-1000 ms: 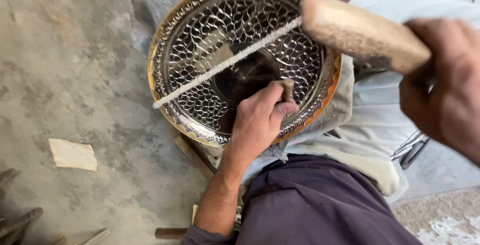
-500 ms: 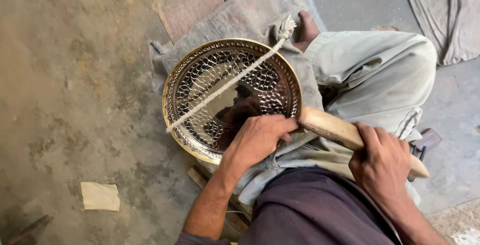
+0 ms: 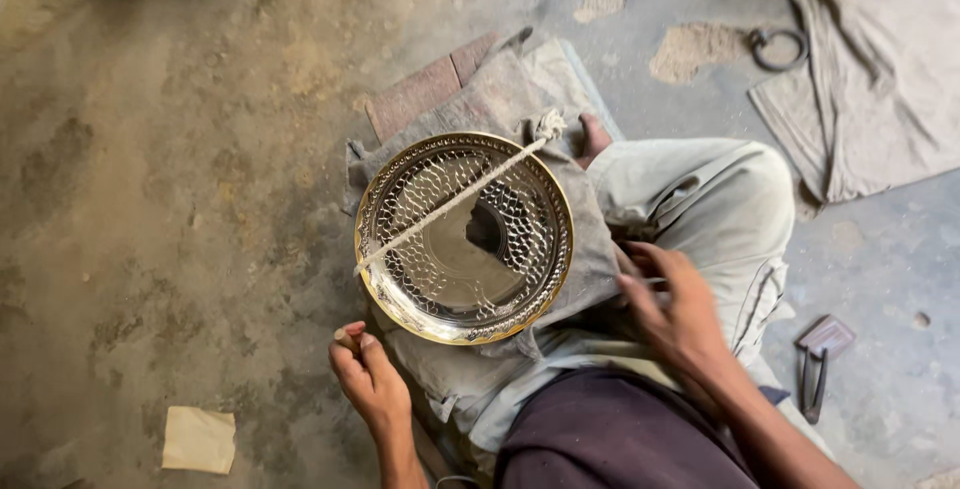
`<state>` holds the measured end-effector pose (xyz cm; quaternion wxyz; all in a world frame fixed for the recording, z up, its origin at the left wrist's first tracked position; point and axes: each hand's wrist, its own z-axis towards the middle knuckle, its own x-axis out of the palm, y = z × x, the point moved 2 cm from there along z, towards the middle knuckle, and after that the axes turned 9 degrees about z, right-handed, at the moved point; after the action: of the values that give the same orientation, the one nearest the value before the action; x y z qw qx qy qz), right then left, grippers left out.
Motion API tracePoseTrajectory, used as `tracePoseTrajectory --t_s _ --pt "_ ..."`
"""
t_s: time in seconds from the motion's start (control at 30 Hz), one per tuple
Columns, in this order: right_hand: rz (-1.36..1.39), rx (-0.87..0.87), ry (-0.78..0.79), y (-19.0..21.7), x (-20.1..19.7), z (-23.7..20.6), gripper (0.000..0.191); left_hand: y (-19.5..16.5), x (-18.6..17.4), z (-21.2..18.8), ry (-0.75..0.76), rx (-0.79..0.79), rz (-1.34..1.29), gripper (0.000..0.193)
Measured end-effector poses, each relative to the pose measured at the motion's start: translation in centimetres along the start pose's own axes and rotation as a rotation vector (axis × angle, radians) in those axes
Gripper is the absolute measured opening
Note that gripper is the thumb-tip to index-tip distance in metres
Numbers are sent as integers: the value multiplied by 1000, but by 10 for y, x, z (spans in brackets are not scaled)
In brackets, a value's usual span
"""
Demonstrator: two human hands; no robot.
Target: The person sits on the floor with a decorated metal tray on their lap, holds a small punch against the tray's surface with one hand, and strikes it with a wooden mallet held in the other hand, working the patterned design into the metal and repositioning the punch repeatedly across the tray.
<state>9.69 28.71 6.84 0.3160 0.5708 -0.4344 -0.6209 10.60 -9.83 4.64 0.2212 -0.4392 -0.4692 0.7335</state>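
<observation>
A round brass tray (image 3: 463,237) with a hammered scale pattern rests on a grey cloth (image 3: 590,249) over my lap. A pale cord (image 3: 450,204) stretches across it from the lower left rim to a knot at the upper right. My left hand (image 3: 368,381) hovers just off the tray's lower left rim with fingers closed together; a small brownish end shows at the fingertips, and I cannot tell what it is. My right hand (image 3: 675,304) lies on the cloth right of the tray, fingers spread, with a thin metal piece by the fingertips.
My bare foot (image 3: 593,136) shows beyond the tray. A brick (image 3: 415,99) lies under the cloth's far edge. A paper scrap (image 3: 198,439) lies on the dusty floor, lower left. A metal ring (image 3: 778,47) and grey rag (image 3: 860,99) are top right, a hand tool (image 3: 818,354) at right.
The wooden mallet has left my right hand and the view; that hand now rests on the cloth. My left hand came off the tray's centre to its lower left rim.
</observation>
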Motion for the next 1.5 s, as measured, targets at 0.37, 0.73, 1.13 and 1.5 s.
tracePoseTrajectory --t_s 0.37,0.73,1.13,1.5 --pt "22 59 35 72 51 111 37 -83 34 -15 -154 740 493 26" --pt "216 -130 -205 41 31 108 35 -34 77 -27 -30 421 418 16" --pt "-217 -332 -85 33 45 134 13 -106 43 121 431 120 694 27" --pt "-317 -298 -17 27 66 150 16 -157 183 248 645 420 653 35"
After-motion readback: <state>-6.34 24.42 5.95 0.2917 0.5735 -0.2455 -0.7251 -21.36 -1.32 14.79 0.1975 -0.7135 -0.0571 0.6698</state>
